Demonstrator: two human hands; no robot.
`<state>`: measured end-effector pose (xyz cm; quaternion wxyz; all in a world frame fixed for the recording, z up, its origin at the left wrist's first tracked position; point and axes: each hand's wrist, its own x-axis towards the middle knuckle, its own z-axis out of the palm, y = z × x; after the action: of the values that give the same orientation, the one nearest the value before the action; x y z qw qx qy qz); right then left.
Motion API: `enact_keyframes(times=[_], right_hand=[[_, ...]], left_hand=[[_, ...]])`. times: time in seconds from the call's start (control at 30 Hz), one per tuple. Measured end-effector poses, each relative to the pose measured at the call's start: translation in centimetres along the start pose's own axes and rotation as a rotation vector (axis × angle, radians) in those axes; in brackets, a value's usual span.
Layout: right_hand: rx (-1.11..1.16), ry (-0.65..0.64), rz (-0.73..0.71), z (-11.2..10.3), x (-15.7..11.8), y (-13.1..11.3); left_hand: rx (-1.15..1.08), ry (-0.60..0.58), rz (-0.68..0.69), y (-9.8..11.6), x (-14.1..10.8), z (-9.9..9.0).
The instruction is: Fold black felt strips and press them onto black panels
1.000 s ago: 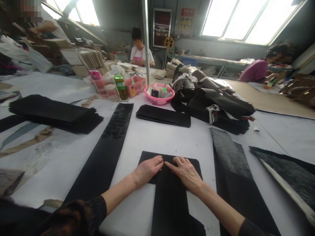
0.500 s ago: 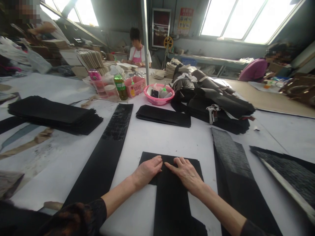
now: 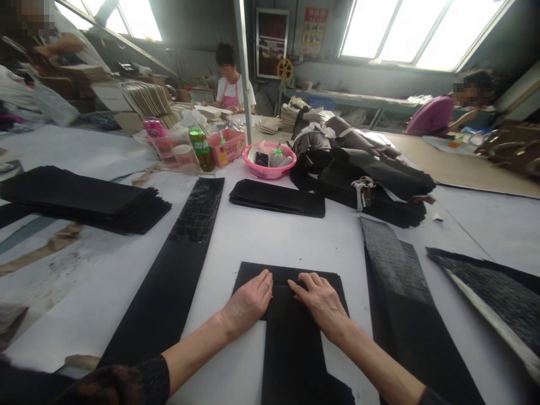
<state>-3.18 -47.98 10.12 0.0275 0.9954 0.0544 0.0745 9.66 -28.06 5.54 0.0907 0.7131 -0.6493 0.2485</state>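
Note:
A long black strip of sheet material [image 3: 293, 349] runs from the near edge up onto a wider black piece [image 3: 310, 271] lying crosswise on the white table. My left hand [image 3: 252, 293] lies on the left side of the overlap, its fingers together and stretched out flat. On the right side, my right hand [image 3: 318, 298] presses down with its fingertips, thumb and fingers apart. Between the two hands shows the far end of the strip, with a crosswise line on it. Neither hand grasps anything.
Left lies a long black strip [image 3: 169, 281] with a shiny end, beside a stack of black pieces [image 3: 84, 194]. Ahead are a smaller black stack [image 3: 276, 198], a pink basin [image 3: 270, 171] and a green bottle [image 3: 200, 149]. More black strips [image 3: 409, 320] lie right. Several people work beyond.
My hands have moved slightly apart along the overlap, the left one a little leftward. More of the strip's far end shows between them. The whole view has shifted slightly.

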Motion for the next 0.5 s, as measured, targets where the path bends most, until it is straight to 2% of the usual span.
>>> enact_keyframes(times=[0.33, 0.5], right_hand=[[0.012, 0.023, 0.142, 0.4, -3.7, 2.1], [0.090, -0.004, 0.269, -0.7, -4.8, 2.9]], left_hand=[[-0.062, 0.027, -0.047, 0.3, -0.3, 0.6], [-0.109, 0.056, -0.088, 0.2, -0.7, 1.0]])
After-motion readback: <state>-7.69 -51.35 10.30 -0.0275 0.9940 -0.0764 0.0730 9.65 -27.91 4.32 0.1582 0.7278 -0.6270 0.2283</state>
